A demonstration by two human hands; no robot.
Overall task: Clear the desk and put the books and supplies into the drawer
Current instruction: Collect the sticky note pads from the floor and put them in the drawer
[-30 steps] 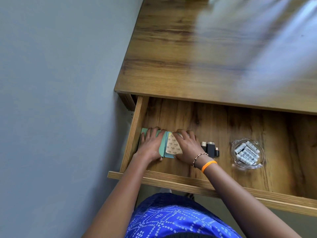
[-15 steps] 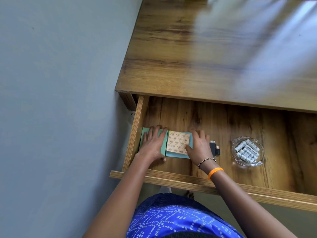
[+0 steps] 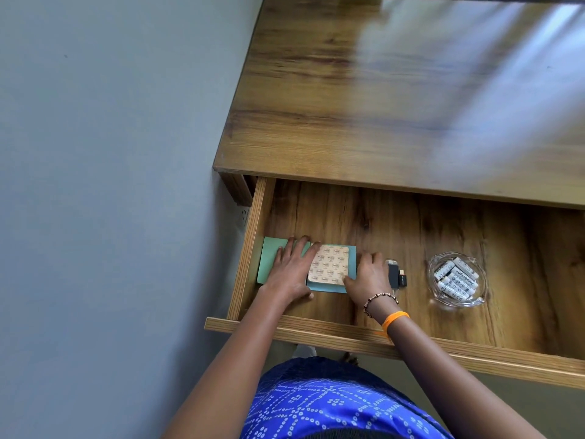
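Note:
The wooden drawer (image 3: 316,329) stands pulled out under the desk top (image 3: 380,106). At its left end lie a green pad (image 3: 269,259) and a blue pad (image 3: 329,288) topped by a tan patterned pad (image 3: 329,266). My left hand (image 3: 289,270) lies flat across the green pad, fingers straight. My right hand (image 3: 368,278) touches the right edge of the blue and tan pads, its thumb at their front corner.
Small black adapters (image 3: 395,275) lie just right of my right hand. A glass dish (image 3: 456,280) holding several white batteries sits further right. A grey wall runs along the left side of the desk.
My right hand has slid off the top of the tan pad to its right edge, uncovering it. The pads now sit squared side by side. My left hand has stayed put.

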